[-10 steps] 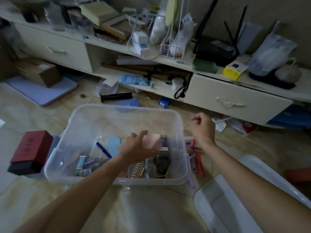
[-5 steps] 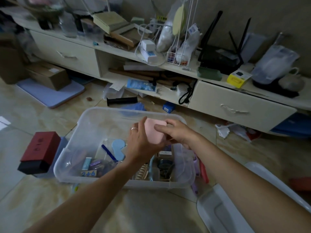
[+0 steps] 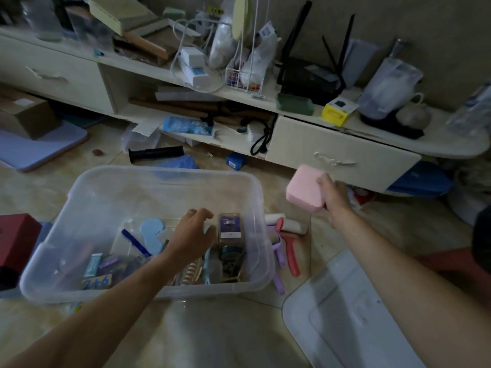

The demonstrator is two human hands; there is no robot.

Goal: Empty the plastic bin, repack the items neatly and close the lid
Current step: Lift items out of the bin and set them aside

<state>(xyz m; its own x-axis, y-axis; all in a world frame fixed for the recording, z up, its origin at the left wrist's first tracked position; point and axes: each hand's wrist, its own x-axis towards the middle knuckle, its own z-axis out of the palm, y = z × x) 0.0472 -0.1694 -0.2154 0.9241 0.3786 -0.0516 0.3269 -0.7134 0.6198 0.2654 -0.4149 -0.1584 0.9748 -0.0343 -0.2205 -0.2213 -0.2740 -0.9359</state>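
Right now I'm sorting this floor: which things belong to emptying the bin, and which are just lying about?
Job: plastic bin; lid; pink block in the right hand; left hand reaching in; lint rollers beside the bin.

Lying about: yellow box; router; red box.

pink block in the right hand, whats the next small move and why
Probably lower the pink block to the floor right of the bin, near the lint rollers already lying there. The right hand holds it clear outside the bin, and the left hand is over the remaining items.
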